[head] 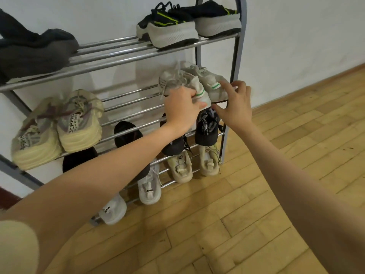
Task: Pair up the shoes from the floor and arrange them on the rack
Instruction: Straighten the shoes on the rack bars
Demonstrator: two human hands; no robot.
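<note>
The left hand [182, 107] is gripping the heel of a white sneaker [181, 84] on the rack [126, 54]'s second shelf, while the right hand [235, 103], fingers spread, is touching its mate [212, 83] just beside it.

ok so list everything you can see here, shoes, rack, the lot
rack: one, grey frame with chrome bars, against the white wall
black and green shoes: pair, top shelf, right
dark grey shoes: dark pile, count unclear, top shelf, left
white and green shoes: pair, second shelf, right
cream shoes: pair, second shelf, left
black shoes: at least three, third shelf
beige shoes: pair, bottom shelf, right
white shoes: pair, bottom shelf, left
floor: light wood
left hand: grip on one white and green shoe's heel
right hand: open, fingertips on the other
</note>
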